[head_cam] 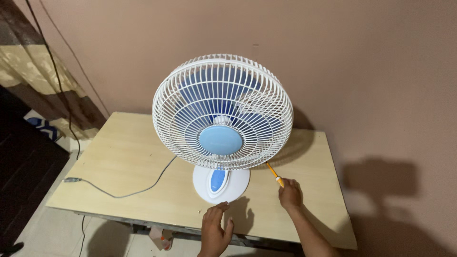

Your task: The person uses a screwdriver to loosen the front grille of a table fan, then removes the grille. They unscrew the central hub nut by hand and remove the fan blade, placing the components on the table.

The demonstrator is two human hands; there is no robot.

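On the pale wooden counter (128, 157) stands a light, top-heavy white fan (222, 112) with a fragile wire grille, best steadied at its round base (221, 183), which the left hand's (215, 227) spread fingers touch, while the right hand (290, 194) pinches a yellow screwdriver (274, 173).

A pale wooden table (133, 157) carries a white fan (222, 123) and its grey cord (128, 192).

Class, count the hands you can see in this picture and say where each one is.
2. The left hand rests on the wooden table at the near edge of the fan's base. The right hand, right of the base, holds a yellow screwdriver. None appears hidden.
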